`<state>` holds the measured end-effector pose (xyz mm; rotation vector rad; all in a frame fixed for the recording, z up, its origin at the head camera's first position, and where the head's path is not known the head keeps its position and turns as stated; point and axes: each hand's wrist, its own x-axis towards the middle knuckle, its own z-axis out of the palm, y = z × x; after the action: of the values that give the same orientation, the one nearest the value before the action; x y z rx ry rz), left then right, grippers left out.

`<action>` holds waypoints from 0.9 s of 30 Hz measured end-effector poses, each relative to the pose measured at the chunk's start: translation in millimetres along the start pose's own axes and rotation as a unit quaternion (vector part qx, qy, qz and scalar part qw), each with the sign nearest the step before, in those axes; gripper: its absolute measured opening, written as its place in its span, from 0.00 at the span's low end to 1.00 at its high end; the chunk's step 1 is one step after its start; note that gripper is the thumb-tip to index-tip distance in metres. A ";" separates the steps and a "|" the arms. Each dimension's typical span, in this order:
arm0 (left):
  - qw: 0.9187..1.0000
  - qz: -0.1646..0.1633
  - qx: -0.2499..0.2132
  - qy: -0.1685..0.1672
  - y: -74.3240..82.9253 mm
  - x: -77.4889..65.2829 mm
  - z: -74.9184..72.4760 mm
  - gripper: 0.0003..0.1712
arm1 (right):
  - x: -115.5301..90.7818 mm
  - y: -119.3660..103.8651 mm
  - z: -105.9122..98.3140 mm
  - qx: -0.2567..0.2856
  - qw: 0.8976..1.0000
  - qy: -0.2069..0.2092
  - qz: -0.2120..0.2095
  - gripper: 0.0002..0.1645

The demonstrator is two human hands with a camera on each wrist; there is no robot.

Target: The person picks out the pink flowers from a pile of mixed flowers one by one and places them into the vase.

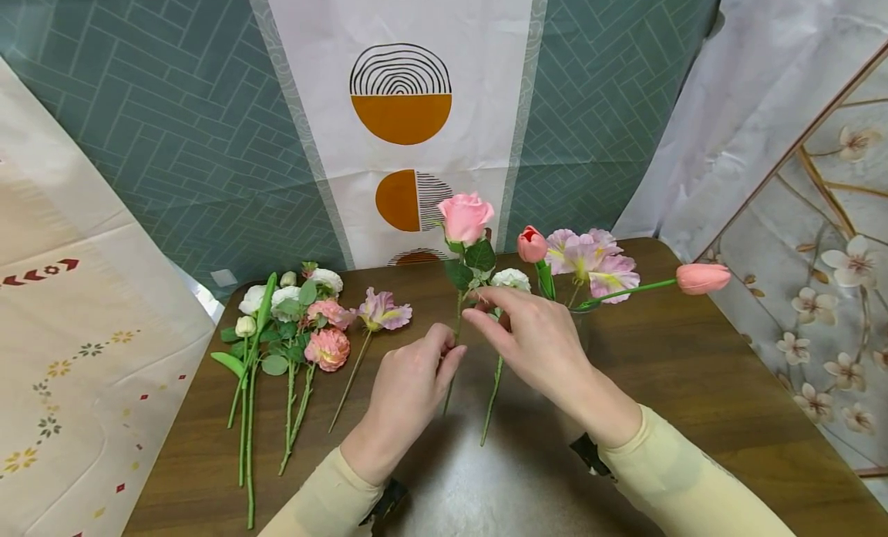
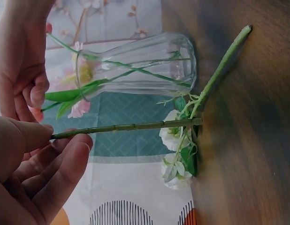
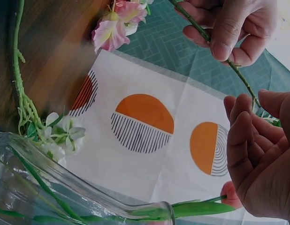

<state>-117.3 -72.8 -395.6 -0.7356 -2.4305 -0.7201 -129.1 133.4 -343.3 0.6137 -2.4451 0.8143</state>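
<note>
A pink rose (image 1: 465,218) stands upright above the table, green leaves below its bloom. My left hand (image 1: 411,391) pinches its stem (image 2: 121,127) between thumb and fingers. Higher up, just under the leaves, my right hand (image 1: 537,333) has its curled fingers and thumb on either side of the stem. On the table beyond the hands lies a white flower (image 1: 512,280) with a green stem. Right of it stands a clear glass vase (image 2: 135,51), holding pink tulips (image 1: 532,244) and a lilac-and-yellow flower (image 1: 590,261). My right forearm partly covers the vase in the head view.
Left on the wooden table (image 1: 187,475) lie white flowers (image 1: 286,302), peach-pink blooms (image 1: 328,349) and green stems (image 1: 250,444). A single lilac flower (image 1: 384,311) lies beside them. A pink tulip (image 1: 703,278) juts far right from the vase. Patterned cloth (image 1: 590,121) hangs behind.
</note>
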 end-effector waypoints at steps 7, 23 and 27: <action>1.000 0.010 -0.001 0.004 1.5 -0.5 2.6 0.12 | 1.1 0.9 1.5 0.003 1.000 0.009 -0.004 0.10; 0.999 0.036 0.016 0.007 6.2 0.3 4.9 0.16 | 2.0 -0.3 2.0 0.029 0.999 0.018 -0.006 0.11; 0.999 0.042 0.018 0.009 6.1 0.2 6.9 0.17 | 1.7 -1.3 1.1 0.032 0.999 0.012 0.003 0.10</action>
<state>-115.8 -64.3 -398.5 -0.8091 -2.3755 -0.6458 -130.1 131.3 -342.5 0.6169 -2.4072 0.9011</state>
